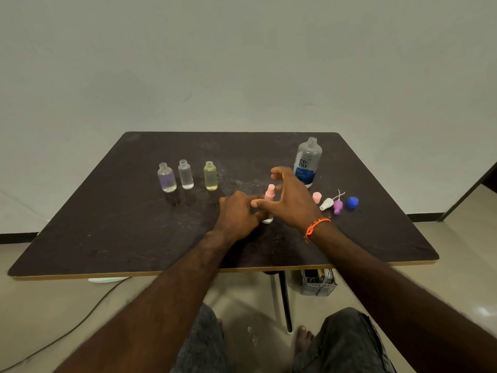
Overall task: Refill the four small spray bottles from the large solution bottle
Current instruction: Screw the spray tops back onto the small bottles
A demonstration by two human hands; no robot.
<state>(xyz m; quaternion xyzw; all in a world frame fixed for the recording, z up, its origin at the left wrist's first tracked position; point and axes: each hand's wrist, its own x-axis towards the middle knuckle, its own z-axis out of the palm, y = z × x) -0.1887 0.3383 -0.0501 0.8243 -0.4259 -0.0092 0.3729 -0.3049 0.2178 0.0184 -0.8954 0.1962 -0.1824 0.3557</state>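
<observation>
A small pink spray bottle (269,194) stands near the middle of the dark table (107,238) with its pink sprayer head on. My left hand (238,215) grips its body, which is mostly hidden. My right hand (291,200) hovers just right of the sprayer head with fingers spread, holding nothing. Three uncapped small bottles stand in a row at the left: purple-tinted (166,178), clear (185,175) and yellow (210,176). The large solution bottle (307,163) stands uncapped behind my right hand.
Right of my hands lie a pink cap (316,197), a white sprayer head (326,204), a purple sprayer head (337,206) and a blue cap (352,202). Under the table are a grey basket (318,286), a table leg (285,302) and my knees.
</observation>
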